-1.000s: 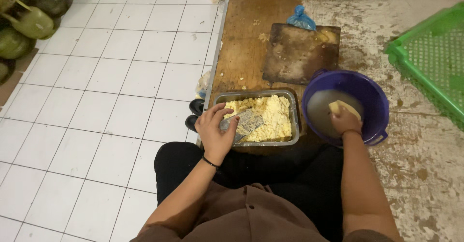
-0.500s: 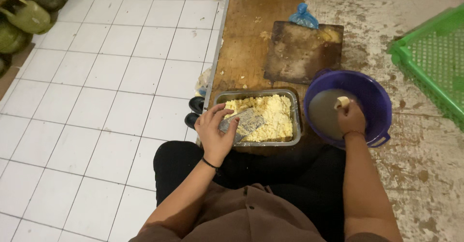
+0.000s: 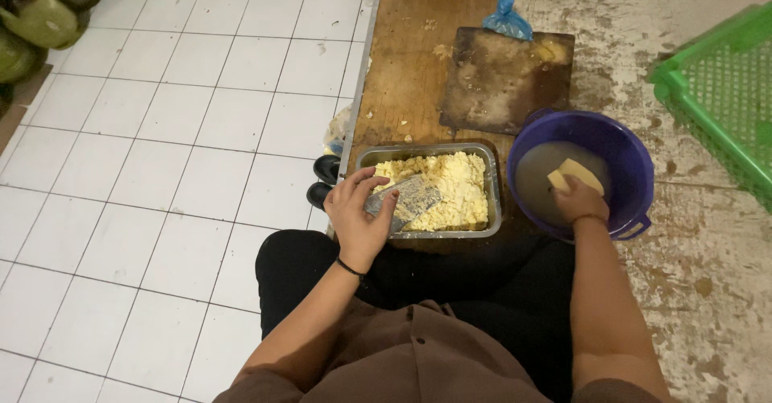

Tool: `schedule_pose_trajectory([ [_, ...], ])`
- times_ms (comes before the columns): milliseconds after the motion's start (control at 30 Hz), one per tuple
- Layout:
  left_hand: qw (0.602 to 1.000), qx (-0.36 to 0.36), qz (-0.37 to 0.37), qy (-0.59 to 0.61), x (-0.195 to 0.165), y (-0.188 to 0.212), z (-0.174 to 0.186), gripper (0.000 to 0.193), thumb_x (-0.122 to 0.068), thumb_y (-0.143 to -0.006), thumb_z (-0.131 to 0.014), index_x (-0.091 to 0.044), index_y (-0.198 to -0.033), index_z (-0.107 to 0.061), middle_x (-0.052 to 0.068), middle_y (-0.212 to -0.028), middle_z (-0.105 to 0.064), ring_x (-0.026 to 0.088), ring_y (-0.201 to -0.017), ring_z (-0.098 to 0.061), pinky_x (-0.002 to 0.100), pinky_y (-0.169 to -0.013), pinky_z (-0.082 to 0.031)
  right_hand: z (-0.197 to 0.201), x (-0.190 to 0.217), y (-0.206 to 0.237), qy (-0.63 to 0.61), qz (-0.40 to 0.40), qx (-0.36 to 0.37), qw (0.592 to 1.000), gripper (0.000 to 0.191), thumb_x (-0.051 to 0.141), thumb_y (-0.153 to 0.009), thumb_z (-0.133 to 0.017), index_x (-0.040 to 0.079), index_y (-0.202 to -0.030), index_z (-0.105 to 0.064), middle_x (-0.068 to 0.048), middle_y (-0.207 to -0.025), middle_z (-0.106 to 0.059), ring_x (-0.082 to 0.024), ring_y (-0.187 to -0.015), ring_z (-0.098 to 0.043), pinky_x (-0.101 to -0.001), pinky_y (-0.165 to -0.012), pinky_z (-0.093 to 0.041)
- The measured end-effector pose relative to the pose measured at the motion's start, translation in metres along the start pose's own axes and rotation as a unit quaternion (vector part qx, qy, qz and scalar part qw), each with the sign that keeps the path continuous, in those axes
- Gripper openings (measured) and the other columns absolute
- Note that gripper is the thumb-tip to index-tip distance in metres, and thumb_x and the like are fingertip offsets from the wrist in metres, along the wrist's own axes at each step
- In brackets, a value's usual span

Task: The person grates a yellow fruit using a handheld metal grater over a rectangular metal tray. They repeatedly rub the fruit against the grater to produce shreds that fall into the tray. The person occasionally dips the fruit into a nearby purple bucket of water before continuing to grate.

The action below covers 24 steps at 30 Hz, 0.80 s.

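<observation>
From the head camera, looking down over the person's lap: the left hand (image 3: 359,216) curls around the near end of a flat metal grater (image 3: 404,199), thumb and fingers pressed onto its edges. The grater lies tilted in a rectangular metal tray (image 3: 493,202), its long axis running from the hand at lower left up towards the right, the free end resting on the heap of pale yellow grated mash (image 3: 446,187) that fills the tray.

The right hand (image 3: 581,202) reaches into a round purple basin (image 3: 635,158) just right of the tray. Its fingers close around a pale yellow wedge-shaped piece (image 3: 574,175), which sticks out above the knuckles and points away from the person; it seems to sit at or just above the cloudy water (image 3: 537,174), though the dim light makes contact hard to judge.

Beyond the tray lies a dark, stained cutting board (image 3: 503,81) on a brown wooden plank (image 3: 410,65), with a small blue plastic bag (image 3: 507,19) at its far edge. A green plastic crate (image 3: 720,89) stands at the right, and green coconuts (image 3: 40,17) are piled at the upper left on the white tiled floor (image 3: 161,129).
</observation>
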<state>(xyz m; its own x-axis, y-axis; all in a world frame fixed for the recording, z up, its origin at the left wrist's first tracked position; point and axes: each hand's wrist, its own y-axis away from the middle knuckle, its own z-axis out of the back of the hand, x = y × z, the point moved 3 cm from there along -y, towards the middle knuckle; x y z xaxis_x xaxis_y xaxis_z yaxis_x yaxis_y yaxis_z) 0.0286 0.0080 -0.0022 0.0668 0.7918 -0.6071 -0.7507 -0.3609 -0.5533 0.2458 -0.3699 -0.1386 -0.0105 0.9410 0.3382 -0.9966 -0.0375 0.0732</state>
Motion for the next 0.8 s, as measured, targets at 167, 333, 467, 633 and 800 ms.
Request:
schedule_pose_trajectory([
  [167, 1.0, -0.006, 0.004, -0.008, 0.002, 0.0, 0.0, 0.022, -0.03, -0.089, -0.077, -0.016, -0.106, -0.075, 0.004, -0.128, -0.068, 0.026, -0.122, -0.057, 0.046, -0.108, -0.032, 0.009, 0.005, 0.002, 0.013, -0.035, -0.103, 0.994, 0.042, 0.04, -0.096, -0.059, 0.024, -0.134, -0.066, -0.016, -0.117, -0.071, -0.04, -0.108, -0.067, -0.0617, -0.1, -0.042],
  [333, 1.0, -0.006, 0.0, -0.01, 0.002, -0.001, -0.001, 0.021, -0.03, -0.089, -0.077, -0.016, -0.105, -0.075, 0.005, -0.128, -0.067, 0.027, -0.121, -0.057, 0.048, -0.108, -0.031, 0.016, 0.012, 0.005, 0.041, 0.034, -0.178, 0.983, 0.041, 0.041, -0.095, -0.063, 0.019, -0.129, -0.068, -0.013, -0.116, -0.074, -0.035, -0.107, -0.07, -0.0611, -0.104, -0.041],
  [467, 1.0, 0.0, 0.005, -0.006, 0.0, -0.001, 0.0, 0.022, -0.03, -0.088, -0.077, -0.016, -0.105, -0.075, 0.004, -0.127, -0.068, 0.026, -0.12, -0.058, 0.046, -0.108, -0.032, 0.01, 0.008, 0.005, -0.023, 0.027, -0.138, 0.99, 0.043, 0.036, -0.089, -0.064, 0.017, -0.127, -0.069, -0.018, -0.118, -0.07, -0.042, -0.103, -0.066, -0.0549, -0.085, -0.05],
  [633, 1.0, 0.005, 0.011, -0.002, -0.001, -0.002, 0.002, 0.022, -0.029, -0.088, -0.077, -0.015, -0.105, -0.075, 0.004, -0.127, -0.068, 0.026, -0.12, -0.058, 0.046, -0.108, -0.032, 0.004, 0.007, -0.006, -0.249, -0.021, -0.123, 0.96, 0.044, 0.045, -0.102, -0.056, 0.005, -0.119, -0.066, -0.028, -0.104, -0.068, -0.047, -0.095, -0.066, -0.0552, -0.085, -0.053],
  [800, 1.0, 0.001, 0.009, 0.003, 0.0, -0.002, 0.001, 0.022, -0.029, -0.087, -0.077, -0.016, -0.105, -0.075, 0.004, -0.127, -0.068, 0.026, -0.121, -0.058, 0.045, -0.108, -0.032, -0.02, 0.05, -0.01, -0.165, 0.092, -0.019, 0.982, 0.048, 0.044, -0.107, -0.049, 0.002, -0.117, -0.069, -0.025, -0.1, -0.072, -0.041, -0.094, -0.069, -0.0512, -0.085, -0.054],
])
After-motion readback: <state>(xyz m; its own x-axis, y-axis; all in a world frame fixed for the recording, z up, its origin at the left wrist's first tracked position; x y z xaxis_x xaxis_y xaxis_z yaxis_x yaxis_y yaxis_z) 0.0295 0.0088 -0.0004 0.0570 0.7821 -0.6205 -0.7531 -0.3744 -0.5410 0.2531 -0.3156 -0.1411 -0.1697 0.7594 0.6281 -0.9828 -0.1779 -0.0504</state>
